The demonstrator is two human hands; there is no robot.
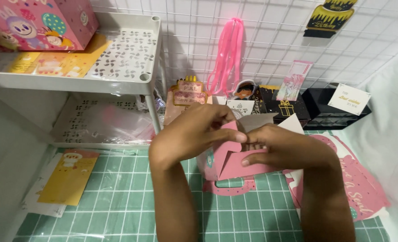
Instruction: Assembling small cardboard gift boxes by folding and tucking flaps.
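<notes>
Both my hands meet on a pink paper box standing on the green grid mat, straight ahead of me and between my wrists. My left hand comes over the top from the left side, thumb and forefinger pinched on the edge of a pink flap. My right hand closes in from the right, fingertips pressed on the same flap where it folds across the front. The box's long side runs left to right, so each hand is on its own end, and the two are about equally near. A pale inner flap sticks up behind my fingers. Flat pink card pieces lie just right of the box, partly under my right forearm. A yellow card rests well to the left. A white shelf stands at the back left, with a wire grid wall behind
</notes>
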